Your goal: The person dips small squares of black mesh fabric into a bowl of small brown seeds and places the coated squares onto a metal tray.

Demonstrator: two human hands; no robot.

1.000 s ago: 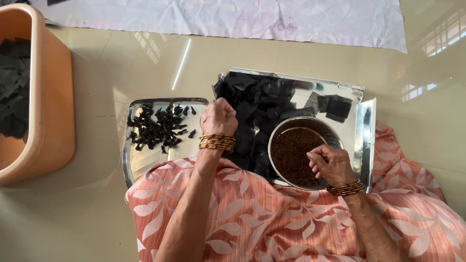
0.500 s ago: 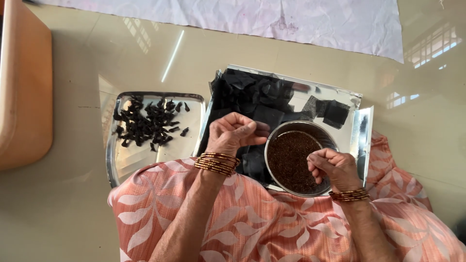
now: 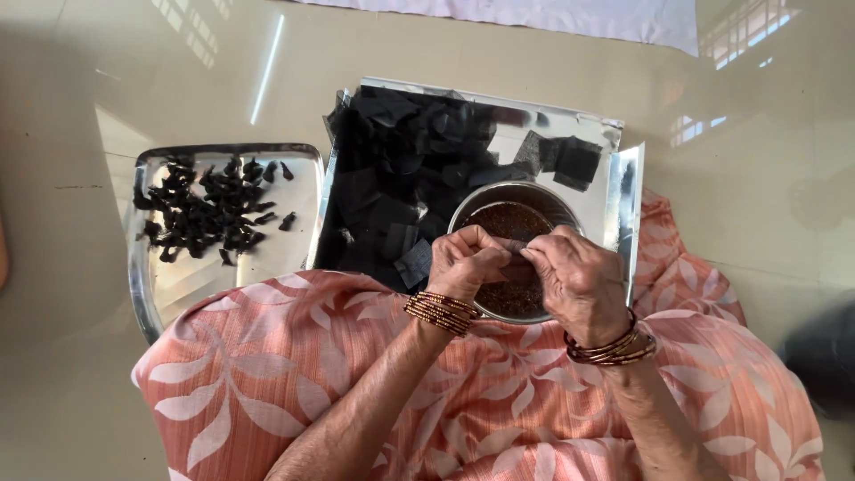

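Note:
My left hand [image 3: 468, 261] and my right hand [image 3: 574, 278] meet over a round steel bowl [image 3: 543, 198] of dark brown granules. Both pinch a small dark cloth square [image 3: 515, 256] between their fingertips; the square is mostly hidden by the fingers. The bowl stands on a large steel tray [image 3: 601, 134] piled with several black cloth squares [image 3: 401, 169]. To the left, a smaller steel tray [image 3: 223, 276] carries several small black folded bundles [image 3: 207, 214]. Bangles circle both wrists.
My lap in a peach, leaf-patterned garment [image 3: 267, 383] fills the bottom of the view, under the trays' near edges. A glossy beige floor [image 3: 134, 80] surrounds the trays. A white cloth [image 3: 570, 13] lies along the top edge.
My left hand came from the black squares over to the bowl and joined my right hand. The view shifted, so the orange tub at the left went out of sight.

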